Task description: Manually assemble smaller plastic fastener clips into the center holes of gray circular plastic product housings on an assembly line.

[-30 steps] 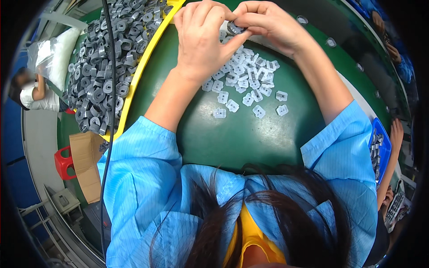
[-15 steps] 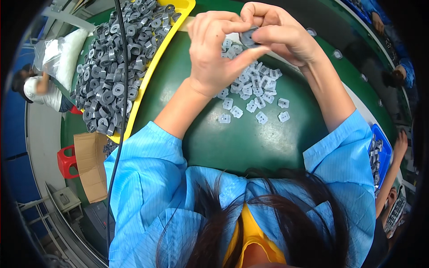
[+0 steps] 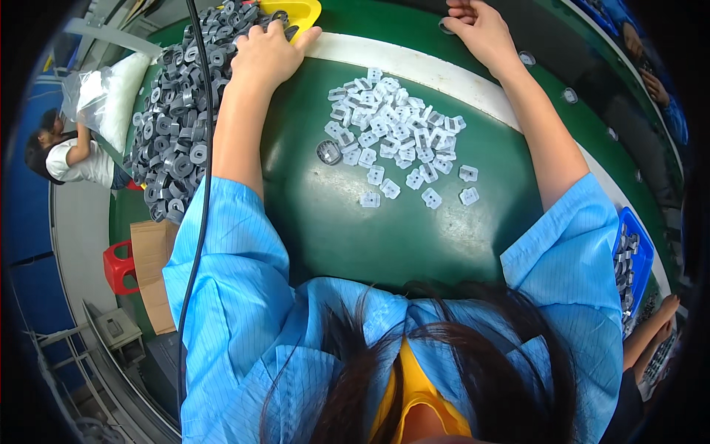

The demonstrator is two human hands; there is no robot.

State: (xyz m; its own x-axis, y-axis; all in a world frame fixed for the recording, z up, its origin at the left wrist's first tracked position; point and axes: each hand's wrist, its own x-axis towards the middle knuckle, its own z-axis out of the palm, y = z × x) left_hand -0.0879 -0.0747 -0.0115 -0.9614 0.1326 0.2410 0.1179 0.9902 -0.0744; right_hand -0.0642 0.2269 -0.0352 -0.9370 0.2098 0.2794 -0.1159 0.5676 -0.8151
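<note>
My left hand lies over the heap of grey ring-shaped plastic parts in the yellow tray. Its fingers are spread, and the far fingertips touch or hover over the parts. At the far side, my right hand pinches a grey round plastic part, mostly covered by the fingers. Between my arms a loose pile of small translucent plastic pieces is scattered on the green table. A single dark grey round part rests at the pile's left edge.
A white strip crosses the table beyond the pile. A black cable hangs down at left. The blue tray at right holds grey parts. A cardboard box and red stool stand left. Other people work on both sides.
My hands have parted from around a grey round part. The left moved left onto the heap in the yellow tray; the right moved away to the far side, holding a grey part.
</note>
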